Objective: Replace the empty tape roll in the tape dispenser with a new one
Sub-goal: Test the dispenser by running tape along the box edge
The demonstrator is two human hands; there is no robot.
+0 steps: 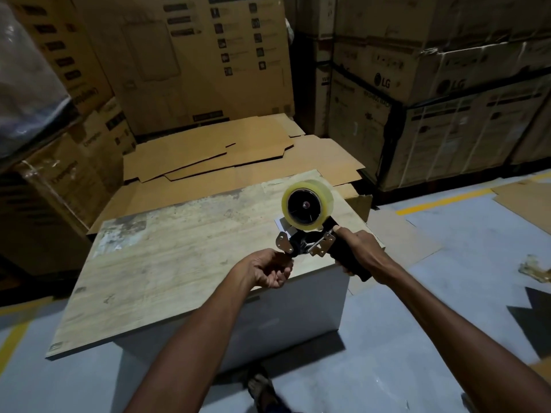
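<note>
Clear tape roll point(307, 205) above right hand point(362, 251) fingers point(343, 231).

The table point(179, 263) had a worn, stained wood-grain top over a white body and stood on a grey floor point(402, 338) marked with yellow lines point(444, 201). Flattened cardboard sheets point(208, 156) lay behind it. Cardboard scraps point(533, 269) lay on the floor at right.

My only view's head-mounted, looking forward and down, close over both hands and the pale worn wooden tabletop point(167, 263), stacked brown cardboard cartons point(190, 61) behind.
</note>
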